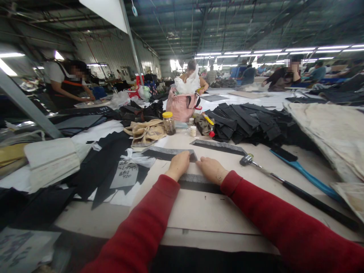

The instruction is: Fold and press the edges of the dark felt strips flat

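Observation:
A black fabric strip with a grey band along one edge (162, 152) lies on the pale board (210, 214) in front of me. My left hand (179, 165) is closed on this strip near its right end. At the strip's end corner, my right hand (212, 169) has its fingers pressed together, pinching it; the fingertips are partly hidden. Beneath my wrists lies a second grey-and-black strip (199, 185), flat and partly covered by the hands. A third such strip (218, 147) rests farther back, beyond my right hand.
At the right lie a hammer (273, 176) and a blue-handled brush (307, 176). Black pieces are piled behind (241, 119) and at left (110, 163). A yellow-lidded jar (169, 124), small white bottle (193, 131) and pink bag (182, 106) stand ahead. Several people work around.

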Demonstrator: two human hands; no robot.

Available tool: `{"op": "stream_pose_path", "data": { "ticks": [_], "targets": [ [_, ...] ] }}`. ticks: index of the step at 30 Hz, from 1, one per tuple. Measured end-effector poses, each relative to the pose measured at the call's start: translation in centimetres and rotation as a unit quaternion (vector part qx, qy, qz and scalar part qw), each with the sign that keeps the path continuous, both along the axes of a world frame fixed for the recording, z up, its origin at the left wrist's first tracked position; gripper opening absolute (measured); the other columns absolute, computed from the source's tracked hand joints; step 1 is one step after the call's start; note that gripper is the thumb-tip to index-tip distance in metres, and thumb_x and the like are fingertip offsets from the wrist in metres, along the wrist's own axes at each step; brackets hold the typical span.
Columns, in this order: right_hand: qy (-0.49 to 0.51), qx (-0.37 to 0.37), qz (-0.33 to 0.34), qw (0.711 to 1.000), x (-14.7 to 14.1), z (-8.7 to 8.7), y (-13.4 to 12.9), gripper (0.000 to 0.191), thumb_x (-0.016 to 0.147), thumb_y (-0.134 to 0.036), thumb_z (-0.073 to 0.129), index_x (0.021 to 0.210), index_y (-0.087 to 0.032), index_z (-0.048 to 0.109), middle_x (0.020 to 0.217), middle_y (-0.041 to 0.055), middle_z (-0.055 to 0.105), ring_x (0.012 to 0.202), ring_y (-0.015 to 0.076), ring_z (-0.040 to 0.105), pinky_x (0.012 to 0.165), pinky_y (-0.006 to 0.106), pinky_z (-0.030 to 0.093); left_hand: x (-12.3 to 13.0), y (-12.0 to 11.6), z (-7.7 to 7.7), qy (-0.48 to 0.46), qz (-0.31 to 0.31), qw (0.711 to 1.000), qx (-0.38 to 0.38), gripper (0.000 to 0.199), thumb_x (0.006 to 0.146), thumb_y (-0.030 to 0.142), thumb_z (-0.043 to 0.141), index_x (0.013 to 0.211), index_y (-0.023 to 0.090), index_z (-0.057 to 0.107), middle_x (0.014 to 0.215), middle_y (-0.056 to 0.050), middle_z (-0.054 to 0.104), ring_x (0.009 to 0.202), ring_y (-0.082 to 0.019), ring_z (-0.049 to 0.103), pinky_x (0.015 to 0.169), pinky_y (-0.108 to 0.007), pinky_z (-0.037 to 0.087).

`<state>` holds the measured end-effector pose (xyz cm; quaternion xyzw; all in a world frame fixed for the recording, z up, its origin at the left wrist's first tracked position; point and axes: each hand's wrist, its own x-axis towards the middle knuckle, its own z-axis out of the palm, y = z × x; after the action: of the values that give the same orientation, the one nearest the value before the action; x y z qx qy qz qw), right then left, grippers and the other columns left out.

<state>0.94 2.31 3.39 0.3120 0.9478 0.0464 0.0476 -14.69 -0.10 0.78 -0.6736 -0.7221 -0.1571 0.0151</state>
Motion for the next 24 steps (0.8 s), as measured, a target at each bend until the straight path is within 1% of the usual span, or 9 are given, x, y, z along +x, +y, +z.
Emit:
{"op": "stream_pose_path", "data": {
  "ticks": [3,5,9,13,16,19,21,23,24],
  "targets": [
    [0.0,-0.003,-0.002,1.0,0.0,0.0,0.2,0.031,0.082,-0.009,0.034,0.102,-0.013,0.058,0.096,0.014,0.057,0.085,0.0212,0.057,0.069,0.03,0.043,-0.4,0.4,0.1,-0.018,0.074,0.997,0.0,0.026,0.089,0.016,0.028,0.101,0.011,0.05,0.092,-0.013,0.063,0.086,-0.021,0.061,0.074,-0.03,0.044],
    [-0.001,-0.005,0.002,1.0,-0.2,0.2,0.4,0.031,0.082,-0.009,0.034,0.1,-0.012,0.059,0.095,0.0144,0.058,0.086,0.0215,0.057,0.07,0.03,0.043,-0.7,0.5,0.2,-0.031,0.098,0.995,-0.003,0.024,0.089,0.016,0.028,0.102,0.01,0.048,0.089,-0.014,0.063,0.085,-0.022,0.062,0.074,-0.03,0.044],
    [0.002,-0.005,0.023,1.0,-1.5,0.6,1.0,0.03,0.083,-0.012,0.034,0.092,-0.011,0.063,0.098,0.0161,0.058,0.093,0.0235,0.054,0.076,0.032,0.042,-0.7,0.4,0.4,-0.061,0.102,0.993,-0.008,0.021,0.089,0.019,0.031,0.099,0.012,0.048,0.086,-0.013,0.064,0.085,-0.023,0.062,0.075,-0.032,0.044],
    [0.013,-0.012,0.049,0.999,-3.6,0.4,1.4,0.031,0.087,-0.02,0.034,0.101,-0.011,0.061,0.104,0.0142,0.059,0.096,0.0207,0.054,0.085,0.031,0.039,-0.6,0.3,0.3,-0.111,0.099,0.989,0.004,0.017,0.087,0.018,0.035,0.095,0.014,0.049,0.086,-0.013,0.064,0.086,-0.024,0.061,0.076,-0.033,0.043],
    [0.018,-0.014,0.043,0.999,-4.7,-0.2,1.2,0.031,0.087,-0.024,0.036,0.1,-0.01,0.061,0.103,0.0148,0.06,0.097,0.0206,0.054,0.086,0.03,0.039,-0.9,0.6,0.0,-0.171,0.108,0.979,0.036,0.011,0.083,0.018,0.041,0.087,0.015,0.051,0.082,-0.01,0.063,0.084,-0.023,0.061,0.077,-0.033,0.043],
    [0.028,-0.006,0.022,0.999,-4.9,-0.6,0.8,0.033,0.088,-0.024,0.034,0.101,-0.009,0.06,0.104,0.0161,0.059,0.098,0.0219,0.054,0.084,0.031,0.04,-2.3,1.1,-0.2,-0.254,0.132,0.953,0.096,0.009,0.081,0.018,0.043,0.077,0.016,0.051,0.072,-0.006,0.061,0.076,-0.02,0.06,0.072,-0.031,0.045],
    [0.03,-0.002,0.012,0.999,-4.8,-0.7,0.6,0.034,0.089,-0.025,0.033,0.102,-0.009,0.06,0.104,0.0159,0.059,0.097,0.022,0.054,0.082,0.032,0.041,-4.3,1.3,0.2,-0.32,0.153,0.922,0.153,0.011,0.081,0.019,0.04,0.073,0.017,0.048,0.065,-0.002,0.057,0.066,-0.016,0.059,0.064,-0.028,0.047],
    [0.029,-0.003,0.01,1.0,-4.7,-0.7,0.6,0.033,0.088,-0.026,0.034,0.101,-0.01,0.06,0.103,0.0147,0.06,0.095,0.0212,0.055,0.08,0.031,0.041,-7.2,0.9,1.4,-0.387,0.168,0.879,0.224,0.014,0.083,0.019,0.036,0.072,0.017,0.045,0.058,0.001,0.051,0.054,-0.012,0.054,0.053,-0.024,0.046],
    [0.029,-0.003,0.01,1.0,-4.7,-0.6,0.7,0.033,0.088,-0.027,0.034,0.1,-0.011,0.061,0.103,0.014,0.06,0.095,0.0208,0.055,0.08,0.031,0.041,-9.0,0.3,2.4,-0.414,0.167,0.854,0.267,0.016,0.084,0.019,0.034,0.071,0.016,0.043,0.056,0.002,0.048,0.051,-0.011,0.052,0.05,-0.023,0.045]
  ]
}}
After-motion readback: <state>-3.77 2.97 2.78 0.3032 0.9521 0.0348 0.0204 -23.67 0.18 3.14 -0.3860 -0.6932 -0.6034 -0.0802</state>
